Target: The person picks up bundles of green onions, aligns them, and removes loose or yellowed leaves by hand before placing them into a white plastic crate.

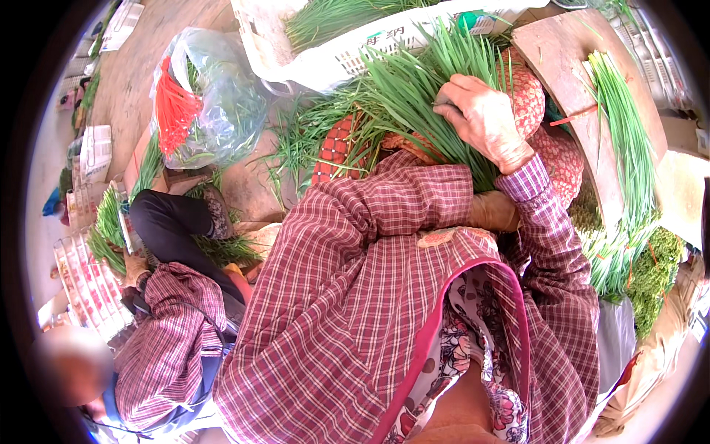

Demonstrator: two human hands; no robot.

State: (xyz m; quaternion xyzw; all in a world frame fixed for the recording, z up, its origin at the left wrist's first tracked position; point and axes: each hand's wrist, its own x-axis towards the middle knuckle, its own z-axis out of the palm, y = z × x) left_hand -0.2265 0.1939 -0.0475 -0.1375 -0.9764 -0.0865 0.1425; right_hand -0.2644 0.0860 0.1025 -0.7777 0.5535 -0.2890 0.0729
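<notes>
A loose bunch of long, flat green chives [421, 92] lies across my lap, its leaf ends fanned toward the far side. My right hand [481, 118] is closed over the leaves, its fingers curled and the thumb pressed against them. Under my right forearm, my left hand [494, 211] is near the lower end of the bunch. Its fingers are hidden by the right sleeve and the leaves. Patterned red cloth [526, 92] shows beneath and beside the chives.
A white plastic basket [318, 74] with chives stands ahead. Left of it, red ties [176, 111] hang on a clear plastic bag [229, 103]. On the right, chives [625, 133] with red ties lie over a wooden board [584, 81]. A co-worker [174, 333] sits left, one hand at chives.
</notes>
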